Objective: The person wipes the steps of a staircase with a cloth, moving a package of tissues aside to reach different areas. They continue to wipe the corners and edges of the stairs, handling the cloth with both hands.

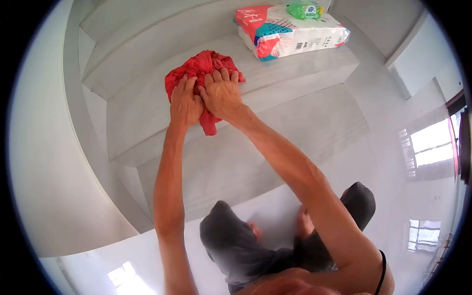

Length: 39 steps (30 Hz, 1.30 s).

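Note:
A crumpled red cloth (206, 66) lies on a pale grey stair step (142, 108). Both my hands press down on it side by side. My left hand (184, 101) lies flat on the cloth's left part, fingers together. My right hand (222, 93) covers the middle of the cloth, fingers spread over its top. A tail of the cloth hangs over the step's edge below my hands.
A wrapped pack of tissue rolls (287, 32) lies on the step to the right, with a small green packet (305, 10) on top. More steps rise behind. My knees in dark shorts (236, 236) rest on the glossy white floor (275, 211) below.

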Motion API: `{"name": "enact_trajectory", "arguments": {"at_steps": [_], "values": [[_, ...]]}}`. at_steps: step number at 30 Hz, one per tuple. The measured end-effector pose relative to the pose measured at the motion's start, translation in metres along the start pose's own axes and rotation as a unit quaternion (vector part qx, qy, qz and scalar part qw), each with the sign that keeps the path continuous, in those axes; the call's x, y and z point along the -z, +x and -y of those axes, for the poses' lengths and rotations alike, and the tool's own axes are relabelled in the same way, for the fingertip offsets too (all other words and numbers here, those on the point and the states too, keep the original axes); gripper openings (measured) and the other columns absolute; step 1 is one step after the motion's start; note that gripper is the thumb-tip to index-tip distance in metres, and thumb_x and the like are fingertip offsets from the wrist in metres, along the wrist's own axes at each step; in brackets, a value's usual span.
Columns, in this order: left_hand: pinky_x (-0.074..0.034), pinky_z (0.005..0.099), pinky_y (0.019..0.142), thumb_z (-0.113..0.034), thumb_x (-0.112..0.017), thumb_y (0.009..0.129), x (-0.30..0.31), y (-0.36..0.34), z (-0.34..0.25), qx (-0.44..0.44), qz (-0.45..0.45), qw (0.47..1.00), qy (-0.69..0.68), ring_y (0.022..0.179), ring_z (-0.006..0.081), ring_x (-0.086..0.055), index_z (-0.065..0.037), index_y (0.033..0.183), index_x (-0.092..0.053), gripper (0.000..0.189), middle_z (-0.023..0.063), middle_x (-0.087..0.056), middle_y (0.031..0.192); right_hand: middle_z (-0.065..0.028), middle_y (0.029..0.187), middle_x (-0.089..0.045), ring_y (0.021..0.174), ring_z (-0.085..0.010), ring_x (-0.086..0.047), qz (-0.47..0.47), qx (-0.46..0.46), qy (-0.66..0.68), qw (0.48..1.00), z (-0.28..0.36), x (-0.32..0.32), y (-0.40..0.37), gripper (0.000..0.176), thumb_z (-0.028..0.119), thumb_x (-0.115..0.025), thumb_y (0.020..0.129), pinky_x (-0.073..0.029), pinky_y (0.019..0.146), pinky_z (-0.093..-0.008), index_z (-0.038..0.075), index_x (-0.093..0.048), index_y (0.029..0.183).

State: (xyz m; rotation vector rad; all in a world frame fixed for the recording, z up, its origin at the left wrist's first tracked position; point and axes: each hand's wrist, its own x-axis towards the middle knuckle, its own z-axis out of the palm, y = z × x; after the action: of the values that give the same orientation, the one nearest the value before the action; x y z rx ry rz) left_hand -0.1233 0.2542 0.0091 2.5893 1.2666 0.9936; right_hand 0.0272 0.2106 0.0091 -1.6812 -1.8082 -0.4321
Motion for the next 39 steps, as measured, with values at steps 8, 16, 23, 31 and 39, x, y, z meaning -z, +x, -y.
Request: {"name": "enact_trajectory", "arguments": {"at_steps": [8,16,23,31,39], "values": [[-0.041,0.0541,0.111,-0.011,-0.06,0.092,-0.007,-0.006,-0.018,-0.022,-0.034,0.998,0.043,0.133,0.0453,-0.053,-0.001,0.138,-0.058,0.048,0.0304,-0.052,0.147,-0.0158,0.108,-0.069,0.111,-0.0354,-0.061,0.0,0.079,0.048,0.996,-0.039,-0.001,0.005,0.031,0.034,-0.063,0.097,-0.042,0.091,-0.0563,0.005,-0.069,0.103],[-0.043,0.0524,0.112,-0.016,-0.056,0.1,-0.007,0.028,0.011,-0.021,-0.02,0.997,0.072,0.134,0.0452,-0.053,-0.008,0.145,-0.057,0.046,0.0303,-0.05,0.151,-0.0206,0.105,-0.071,0.105,-0.0396,-0.064,0.037,0.073,0.047,0.996,-0.05,-0.019,0.05,0.034,0.036,-0.063,0.098,-0.046,0.086,-0.0578,0.003,-0.069,0.1],[-0.042,0.0474,0.116,-0.018,-0.05,0.101,0.013,0.05,0.039,0.047,0.058,0.993,0.096,0.14,0.0413,-0.051,-0.01,0.147,-0.056,0.047,0.0175,-0.052,0.156,-0.0209,0.114,-0.071,0.11,-0.0422,-0.062,0.019,0.055,0.01,0.998,-0.035,-0.048,0.071,0.042,0.041,-0.062,0.097,-0.045,0.091,-0.0614,0.002,-0.072,0.11],[-0.045,0.0483,0.108,-0.031,-0.051,0.106,0.011,0.091,0.004,0.271,0.059,0.953,-0.121,0.132,0.0446,-0.055,-0.003,0.133,-0.063,0.04,0.0266,-0.059,0.143,-0.0312,0.131,-0.061,0.13,-0.051,-0.051,0.093,0.025,0.016,0.995,-0.025,-0.024,0.069,0.051,0.025,-0.068,0.088,-0.034,0.107,-0.0705,-0.005,-0.065,0.128],[-0.04,0.0571,0.109,-0.028,-0.046,0.109,-0.03,0.076,0.029,0.059,-0.032,0.998,0.003,0.13,0.0531,-0.05,-0.003,0.135,-0.059,0.038,0.0325,-0.054,0.144,-0.0277,0.139,-0.054,0.132,-0.05,-0.048,0.084,-0.019,0.086,0.993,-0.03,-0.034,0.067,0.054,0.027,-0.07,0.091,-0.032,0.109,-0.069,0.0,-0.057,0.136]]}}
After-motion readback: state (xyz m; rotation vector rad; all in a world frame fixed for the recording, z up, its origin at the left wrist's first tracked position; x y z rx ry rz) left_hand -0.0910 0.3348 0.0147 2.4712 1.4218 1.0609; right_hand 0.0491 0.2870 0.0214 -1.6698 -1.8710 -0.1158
